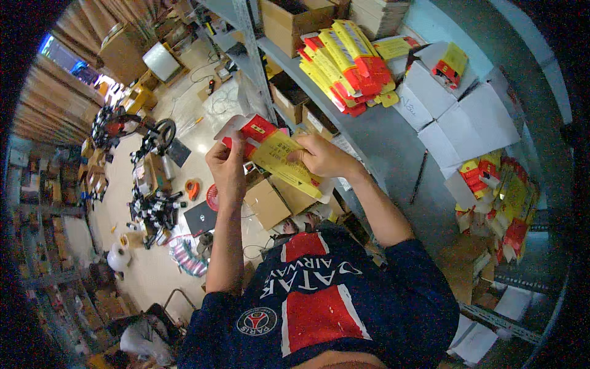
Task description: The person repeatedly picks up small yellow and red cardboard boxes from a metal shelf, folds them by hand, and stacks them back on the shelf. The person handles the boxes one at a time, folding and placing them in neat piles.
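Note:
Between my hands is a yellow and red cardboard packaging box (276,152), printed with writing. My left hand (227,161) grips its red end, thumb on top, beside a raised pale flap. Around the yellow middle and lower part, my right hand (325,157) is closed with the fingers bent. The far yellow end, with a whitish flap, sticks out below my right hand. On the metal shelf to the right lies a pile of similar flat yellow and red boxes (345,64). Whether the held box is fully folded out I cannot tell.
An opened white carton (465,124) stands on the grey shelf (392,138), near more yellow and red boxes (502,203). Brown cartons (267,203), a laptop (201,217), orange tape (191,189) and dark bottle-like items (154,212) lie below on the left. A metal upright (253,55) rises ahead.

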The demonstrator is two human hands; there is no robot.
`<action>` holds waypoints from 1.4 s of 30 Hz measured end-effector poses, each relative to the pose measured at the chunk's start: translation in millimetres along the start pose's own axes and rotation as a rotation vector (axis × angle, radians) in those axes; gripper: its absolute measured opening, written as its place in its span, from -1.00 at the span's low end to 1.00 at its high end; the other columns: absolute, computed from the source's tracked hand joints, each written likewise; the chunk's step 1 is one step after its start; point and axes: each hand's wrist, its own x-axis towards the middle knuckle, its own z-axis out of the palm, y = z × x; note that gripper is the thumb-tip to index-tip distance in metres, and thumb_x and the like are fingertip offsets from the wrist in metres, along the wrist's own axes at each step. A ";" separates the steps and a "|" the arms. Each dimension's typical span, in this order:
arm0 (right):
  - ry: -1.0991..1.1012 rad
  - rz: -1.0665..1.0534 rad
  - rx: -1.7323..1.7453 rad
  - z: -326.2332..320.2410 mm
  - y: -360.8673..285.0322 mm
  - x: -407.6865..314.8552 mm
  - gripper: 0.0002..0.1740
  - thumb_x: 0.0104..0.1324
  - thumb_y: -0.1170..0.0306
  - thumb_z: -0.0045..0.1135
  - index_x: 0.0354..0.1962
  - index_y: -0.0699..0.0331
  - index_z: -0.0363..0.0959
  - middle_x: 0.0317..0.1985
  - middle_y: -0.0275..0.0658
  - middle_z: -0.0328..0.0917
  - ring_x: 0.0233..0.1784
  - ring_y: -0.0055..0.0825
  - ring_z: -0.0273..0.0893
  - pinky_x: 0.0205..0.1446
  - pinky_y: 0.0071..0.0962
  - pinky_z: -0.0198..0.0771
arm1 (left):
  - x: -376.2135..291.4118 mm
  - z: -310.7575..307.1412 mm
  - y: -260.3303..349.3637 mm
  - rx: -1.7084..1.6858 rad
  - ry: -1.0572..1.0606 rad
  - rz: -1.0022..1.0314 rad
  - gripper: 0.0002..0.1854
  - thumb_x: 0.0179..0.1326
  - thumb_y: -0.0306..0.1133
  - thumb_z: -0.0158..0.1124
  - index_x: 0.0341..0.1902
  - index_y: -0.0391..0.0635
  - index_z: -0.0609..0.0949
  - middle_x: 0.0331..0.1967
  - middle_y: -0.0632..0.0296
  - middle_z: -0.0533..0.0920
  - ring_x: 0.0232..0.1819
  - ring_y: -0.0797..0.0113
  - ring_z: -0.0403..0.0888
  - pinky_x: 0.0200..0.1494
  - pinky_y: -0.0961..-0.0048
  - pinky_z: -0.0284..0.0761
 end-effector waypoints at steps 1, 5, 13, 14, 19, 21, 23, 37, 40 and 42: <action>0.006 0.047 -0.092 -3.7 -0.6 -4.5 -0.56 0.54 0.27 0.25 0.20 0.42 0.50 -0.03 -0.02 0.74 0.08 -0.29 0.68 0.16 -0.32 0.53 | 0.6 2.1 -1.4 0.025 0.012 -0.069 -0.68 0.50 -0.17 0.43 -0.19 -0.24 0.80 -0.36 0.40 0.74 -0.35 0.66 0.54 -0.30 0.59 0.42; 0.165 0.055 0.065 -16.8 -33.2 -23.0 -0.31 0.39 0.33 0.38 0.41 0.27 0.35 0.07 -0.01 0.63 0.16 -0.11 0.64 0.22 -0.25 0.54 | -4.1 24.3 -10.6 -0.086 0.056 0.191 -0.71 0.53 -0.27 0.38 -0.13 -0.33 0.77 -0.33 0.33 0.75 -0.35 0.63 0.54 -0.32 0.57 0.43; 0.412 -0.088 -0.652 -10.9 -84.3 -36.2 0.00 0.24 0.40 0.46 0.59 -0.12 0.19 0.40 0.19 0.24 0.45 0.24 0.36 0.49 0.07 0.39 | 5.4 30.9 -4.9 -0.278 -0.076 -0.079 -0.46 0.64 -0.08 0.16 0.40 -0.30 0.58 0.14 0.04 0.72 0.08 0.27 0.71 0.14 0.34 0.63; 0.462 -0.090 -0.618 -18.4 -80.4 -32.6 -0.01 0.25 0.42 0.45 0.58 -0.11 0.21 0.44 0.18 0.21 0.47 0.24 0.34 0.51 0.07 0.38 | 3.4 31.7 -4.1 -0.391 -0.128 -0.069 -0.39 0.64 -0.01 0.12 0.48 -0.28 0.50 0.27 -0.03 0.66 0.20 0.15 0.69 0.25 0.24 0.61; 0.833 -0.069 -0.785 -108.5 -59.7 -14.8 -0.21 0.31 0.44 0.36 0.49 0.03 0.35 0.44 0.10 0.27 0.52 0.17 0.32 0.53 0.00 0.37 | -10.2 27.6 -3.2 -0.374 -0.317 -0.067 -0.36 0.70 -0.03 -0.02 0.65 -0.18 0.31 0.50 -0.10 0.48 0.44 0.02 0.57 0.43 0.13 0.55; 0.910 -0.108 -0.896 -149.9 -47.6 1.4 -0.23 0.31 0.35 0.35 0.47 0.08 0.35 0.42 0.16 0.29 0.46 0.24 0.36 0.51 0.08 0.39 | -19.3 25.9 -6.9 -0.311 -0.337 -0.130 -0.39 0.69 -0.10 0.01 0.64 -0.16 0.33 0.51 -0.04 0.49 0.45 0.08 0.56 0.42 0.14 0.55; 0.927 -0.036 -0.972 -177.5 -27.2 16.5 -0.22 0.32 0.30 0.36 0.48 0.09 0.34 0.44 0.21 0.28 0.49 0.25 0.34 0.49 0.07 0.41 | -27.9 27.2 -12.6 -0.282 -0.358 -0.183 -0.42 0.68 -0.16 0.03 0.64 -0.15 0.34 0.51 -0.01 0.50 0.44 0.10 0.56 0.40 0.15 0.56; 0.650 0.285 -1.080 -180.7 58.5 41.5 -0.15 0.49 -0.16 0.16 0.51 0.20 0.25 0.60 0.12 0.21 0.63 0.15 0.21 0.58 0.38 0.07 | -62.2 26.1 -55.9 -0.246 -0.454 -0.327 -0.50 0.67 -0.24 0.06 0.55 -0.17 0.46 0.47 0.07 0.55 0.40 0.13 0.60 0.39 0.20 0.54; 0.660 0.264 -1.073 -181.1 52.7 38.9 -0.15 0.50 -0.14 0.16 0.50 0.25 0.26 0.58 0.14 0.25 0.62 0.17 0.22 0.62 0.26 0.10 | -63.2 35.7 -64.1 -0.249 -0.501 -0.327 -0.53 0.69 -0.25 0.03 0.55 -0.11 0.46 0.48 0.12 0.54 0.41 0.10 0.60 0.42 0.13 0.52; 0.686 0.248 -1.035 -182.4 48.5 35.8 -0.16 0.51 -0.12 0.15 0.49 0.28 0.27 0.56 0.15 0.27 0.62 0.18 0.23 0.65 0.14 0.12 | -64.2 40.3 -68.4 -0.253 -0.520 -0.331 -0.52 0.68 -0.24 0.05 0.55 -0.11 0.46 0.49 0.11 0.54 0.41 0.10 0.61 0.42 0.15 0.52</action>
